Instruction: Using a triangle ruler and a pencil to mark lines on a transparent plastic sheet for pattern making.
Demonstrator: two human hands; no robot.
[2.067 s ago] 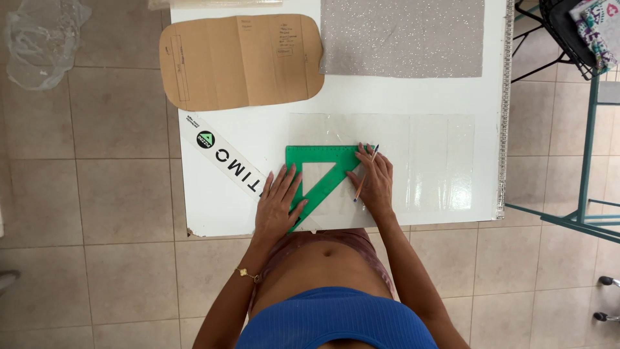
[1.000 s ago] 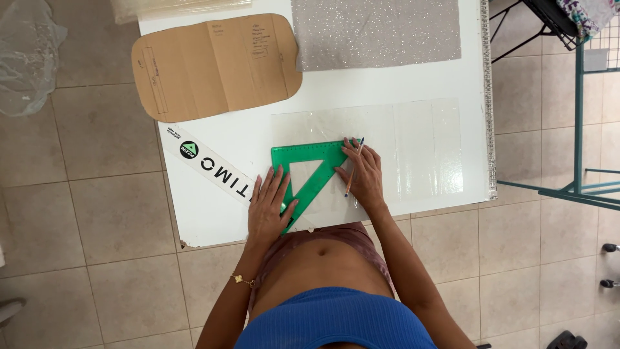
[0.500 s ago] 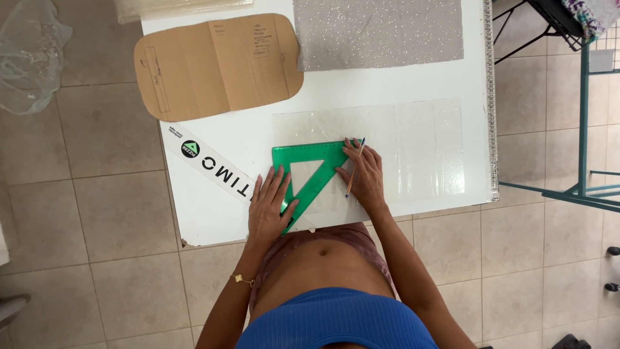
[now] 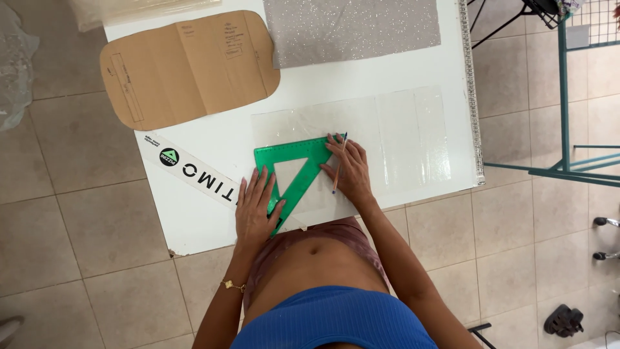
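Left hand (image 4: 255,210) flat, fingers spread on green set square (image 4: 298,173) near tabletop's (image 4: 213,139) near edge, right hand (image 4: 351,169) pinching pencil (image 4: 338,165) over clear plastic sheet (image 4: 387,139)

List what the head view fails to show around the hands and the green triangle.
- Pencil tip: too small to tell whether it touches the clear sheet.
- Green set square lower corner: covered by the left hand.
- Any line drawn on the sheet: too faint to see.
- Right hand grip on the pencil: fingers hide it.
- Grey glitter fabric: cut off by the top edge.
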